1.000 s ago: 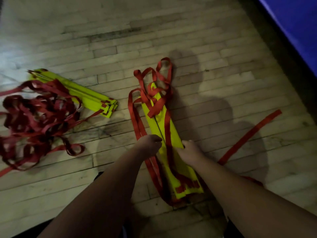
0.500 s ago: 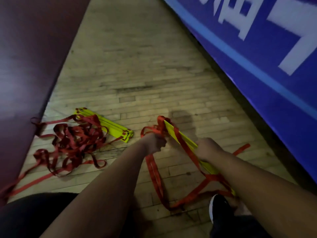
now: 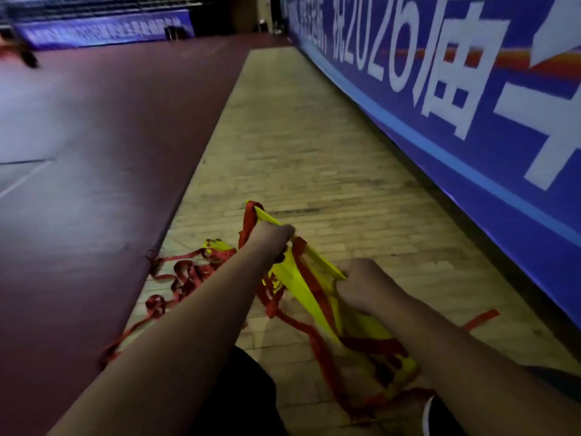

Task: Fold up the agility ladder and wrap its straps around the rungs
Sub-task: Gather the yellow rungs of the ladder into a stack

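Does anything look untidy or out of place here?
Yes. Red straps hang loose and tangled from the held yellow rungs, and another strap heap sprawls on the wooden floor by the dark mat.

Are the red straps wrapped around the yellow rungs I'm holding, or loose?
Loose: the red straps hang in slack loops off the yellow rungs, gripped by left hand and right hand.

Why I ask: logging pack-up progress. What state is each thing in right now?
left hand: grips the rung bundle's far end.
right hand: grips the bundle nearer the middle.
rung bundle: stacked, tilted, far end raised.
straps: loose, dangling, not yet wrapped.
second ladder: on the floor, its straps tangled.
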The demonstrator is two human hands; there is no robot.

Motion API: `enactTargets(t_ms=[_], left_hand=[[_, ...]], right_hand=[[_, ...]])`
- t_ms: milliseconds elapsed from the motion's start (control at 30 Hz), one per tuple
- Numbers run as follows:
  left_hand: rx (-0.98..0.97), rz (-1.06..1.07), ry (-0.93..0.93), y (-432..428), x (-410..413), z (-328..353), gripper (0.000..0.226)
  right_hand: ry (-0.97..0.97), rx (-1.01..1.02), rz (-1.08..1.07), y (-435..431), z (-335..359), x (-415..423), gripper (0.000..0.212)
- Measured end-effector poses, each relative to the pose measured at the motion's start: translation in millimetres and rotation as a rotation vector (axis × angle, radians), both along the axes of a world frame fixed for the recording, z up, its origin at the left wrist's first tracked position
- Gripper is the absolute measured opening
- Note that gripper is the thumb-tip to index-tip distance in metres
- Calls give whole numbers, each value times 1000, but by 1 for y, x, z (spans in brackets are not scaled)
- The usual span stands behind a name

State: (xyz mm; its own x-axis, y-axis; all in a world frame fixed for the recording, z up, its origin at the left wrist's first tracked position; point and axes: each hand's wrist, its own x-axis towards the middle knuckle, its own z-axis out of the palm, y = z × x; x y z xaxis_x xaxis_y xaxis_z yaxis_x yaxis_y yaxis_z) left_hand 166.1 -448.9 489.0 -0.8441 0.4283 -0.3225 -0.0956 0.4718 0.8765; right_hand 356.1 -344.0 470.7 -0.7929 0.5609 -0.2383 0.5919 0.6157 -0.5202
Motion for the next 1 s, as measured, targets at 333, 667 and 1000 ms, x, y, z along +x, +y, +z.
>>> enactTargets(t_ms=[333,667,1000], left_hand=[[-112,138,32,-59,-26,-29,62],[-75,138,-485,-34,-37,-42,61],[-4,293,-233,-28,-49,-37,27]], right_hand=[[-8,54,134,-24,-29,-19,23],[67,97,202,-27,-37,-45,21],[97,186,267,-37,-43,-48,26]])
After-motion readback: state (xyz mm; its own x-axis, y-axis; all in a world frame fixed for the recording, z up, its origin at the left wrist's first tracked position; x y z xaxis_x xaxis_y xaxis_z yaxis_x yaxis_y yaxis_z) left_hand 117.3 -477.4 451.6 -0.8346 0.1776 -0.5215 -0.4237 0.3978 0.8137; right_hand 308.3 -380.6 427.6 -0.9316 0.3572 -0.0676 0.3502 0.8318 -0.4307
